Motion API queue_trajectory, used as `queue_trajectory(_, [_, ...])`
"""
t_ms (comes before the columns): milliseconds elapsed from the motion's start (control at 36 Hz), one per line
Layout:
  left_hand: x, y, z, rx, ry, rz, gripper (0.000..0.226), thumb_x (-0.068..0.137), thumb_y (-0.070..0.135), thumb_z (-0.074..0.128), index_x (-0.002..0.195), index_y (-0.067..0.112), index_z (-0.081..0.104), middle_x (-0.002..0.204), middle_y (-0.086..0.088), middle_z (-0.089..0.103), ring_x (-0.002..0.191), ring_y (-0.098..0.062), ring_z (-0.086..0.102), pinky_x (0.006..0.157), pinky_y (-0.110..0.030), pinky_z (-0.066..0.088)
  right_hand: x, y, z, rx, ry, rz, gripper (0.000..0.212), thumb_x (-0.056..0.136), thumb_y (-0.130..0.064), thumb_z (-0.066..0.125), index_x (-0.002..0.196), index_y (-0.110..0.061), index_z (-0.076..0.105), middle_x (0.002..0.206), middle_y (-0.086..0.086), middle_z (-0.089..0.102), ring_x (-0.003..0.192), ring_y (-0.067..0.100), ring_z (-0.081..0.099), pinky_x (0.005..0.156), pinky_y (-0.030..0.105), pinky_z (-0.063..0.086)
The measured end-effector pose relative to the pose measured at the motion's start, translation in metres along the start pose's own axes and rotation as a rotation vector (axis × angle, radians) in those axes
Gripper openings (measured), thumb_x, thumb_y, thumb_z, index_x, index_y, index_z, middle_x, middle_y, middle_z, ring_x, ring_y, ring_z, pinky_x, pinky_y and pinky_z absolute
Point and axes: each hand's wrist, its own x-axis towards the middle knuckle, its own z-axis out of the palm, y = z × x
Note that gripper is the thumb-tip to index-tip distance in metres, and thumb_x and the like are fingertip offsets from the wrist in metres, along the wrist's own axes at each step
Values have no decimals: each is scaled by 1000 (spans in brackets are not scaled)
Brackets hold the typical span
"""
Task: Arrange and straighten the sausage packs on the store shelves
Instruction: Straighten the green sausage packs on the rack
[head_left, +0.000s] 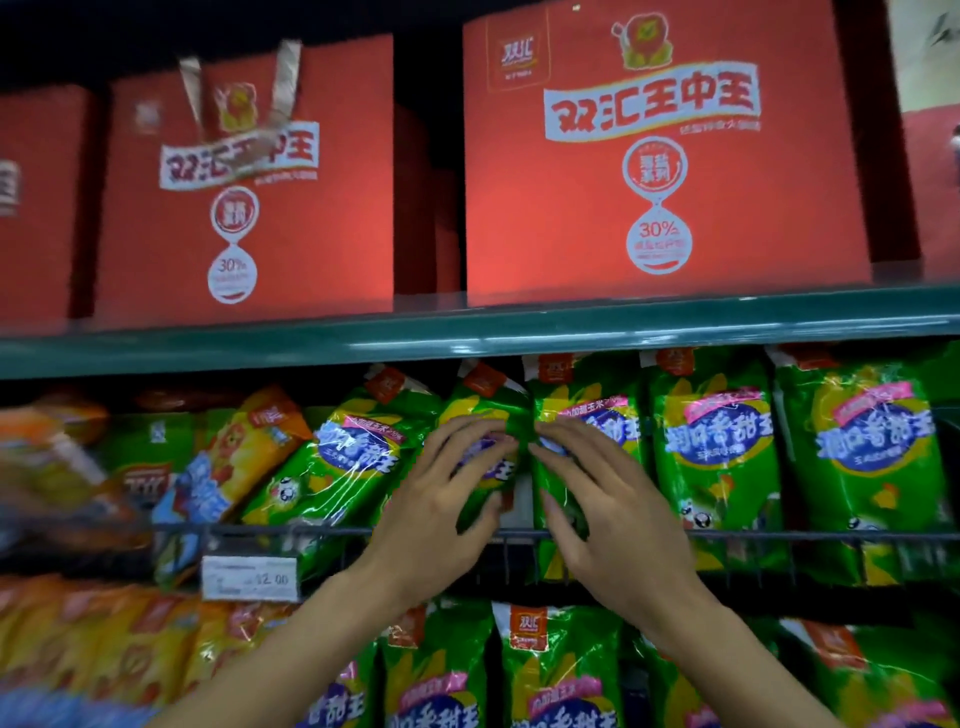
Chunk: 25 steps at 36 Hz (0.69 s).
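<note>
Person's body, head view. Two bare forearms rise from the lower edge; no sleeve, watch, bracelet or glove shows on either. Left hand (436, 514): slender, long fingers (470, 434), no ring visible. Right hand (618, 512): same build, fingers (563, 436) long and thin, nails short and unpainted as far as can be told. Both wrists narrow.

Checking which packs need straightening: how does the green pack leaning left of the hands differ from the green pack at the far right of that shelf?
The leaning green pack tilts to the right, its top toward the hands; the far-right green pack stands nearly upright. The leaning one sits next to an orange pack; the far-right one stands beside another green pack. Both share the same green wrapper and blue label.
</note>
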Motion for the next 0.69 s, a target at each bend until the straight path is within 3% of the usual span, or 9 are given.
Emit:
queue_trajectory(111, [-4, -12, -26, -24, 82, -98, 46, 96, 30, 65, 141, 23, 55, 150, 12, 42, 143, -12, 32, 119, -18, 20, -1, -2, 3, -52, 36, -8, 44, 97, -32, 61, 139, -19, 60, 149, -7, 50, 146, 10, 35, 120, 33, 33])
queue_trajectory(167, [2, -18, -39, -73, 114, -192, 47, 95, 36, 65, 139, 24, 56, 144, 13, 47, 137, -8, 40, 117, -22, 27, -1, -2, 4, -53, 52, -2, 43, 96, -30, 63, 137, -18, 61, 147, -6, 52, 145, 11, 37, 119, 32, 34])
queue_trajectory(278, [18, -27, -55, -178, -7, -413, 56, 92, 33, 74, 143, 22, 54, 129, 6, 60, 116, -11, 57, 104, -32, 48, 0, -5, 5, -77, 68, -4, 40, 97, -27, 60, 136, -17, 62, 146, -4, 54, 144, 13, 39, 119, 35, 36])
queue_trajectory(361, [25, -31, -57, -159, -137, -500, 64, 89, 39, 76, 144, 16, 53, 127, -3, 63, 114, -20, 61, 100, -37, 50, -1, -9, 5, -76, 83, 1, 40, 98, -24, 56, 136, -15, 62, 146, -3, 54, 144, 15, 40, 117, 38, 38])
queue_trajectory(500, [31, -40, -55, -174, -223, -534, 70, 87, 48, 76, 146, 19, 52, 122, -5, 65, 116, -20, 60, 98, -36, 50, 0, -15, 8, -117, 110, 5, 38, 97, -21, 55, 133, -13, 65, 144, -1, 56, 142, 18, 43, 115, 39, 40])
queue_trajectory(694, [32, -46, -54, -304, -164, -529, 63, 83, 40, 83, 136, 15, 60, 121, -2, 68, 104, -15, 62, 96, -33, 52, 0, -15, 8, -158, 97, -14, 39, 97, -16, 56, 135, -12, 63, 146, 0, 54, 144, 18, 41, 116, 38, 38])
